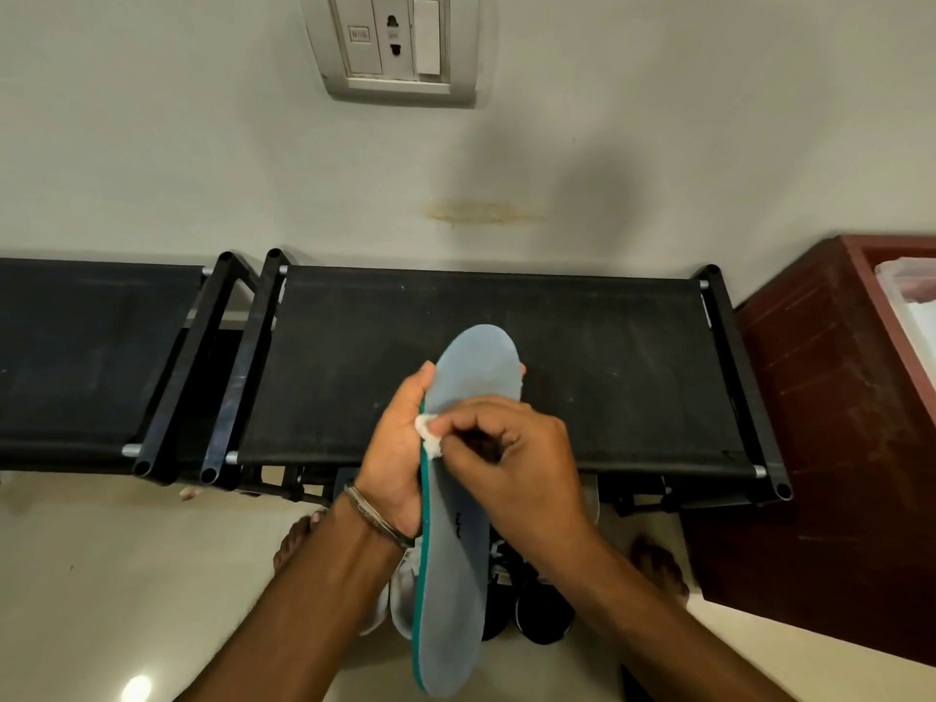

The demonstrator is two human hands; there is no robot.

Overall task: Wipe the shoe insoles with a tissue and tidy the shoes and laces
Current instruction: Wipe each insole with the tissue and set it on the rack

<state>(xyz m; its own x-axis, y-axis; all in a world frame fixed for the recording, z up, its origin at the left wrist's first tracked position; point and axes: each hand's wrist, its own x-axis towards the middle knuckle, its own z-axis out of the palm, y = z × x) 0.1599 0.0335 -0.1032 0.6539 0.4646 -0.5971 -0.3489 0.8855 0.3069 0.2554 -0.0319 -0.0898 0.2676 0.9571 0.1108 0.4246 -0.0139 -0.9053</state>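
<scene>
The insole (456, 549) is held in the air at centre frame, above the floor and in front of the black fabric shoe rack (506, 377). Its long axis runs nearly vertical in the frame: the toe end points to upper centre, over the rack top, and the heel end reaches the lower centre edge. The grey top face is towards the camera, with a green edge down its left side.

The left hand (395, 448) grips the insole from its left edge, at about the forward third. The thumb shows along the left edge and fingertips show past the right edge near the toe, so the fingers wrap behind.

The right hand (511, 458) comes in from the right and lies across the insole. Its grip is narrow, pinching a small wad of white tissue (429, 434). The tissue sits at the left edge of the insole, touching or just beside the left palm.

Judgement: the wiping step is in hand. The unwiped length lies along the long axis, below the tissue towards the heel and above it towards the toe. The right hand is nearer and placed to stroke along that axis.

The shoes (532, 615) stand on the floor at lower centre, partly hidden behind the insole and forearms.
</scene>
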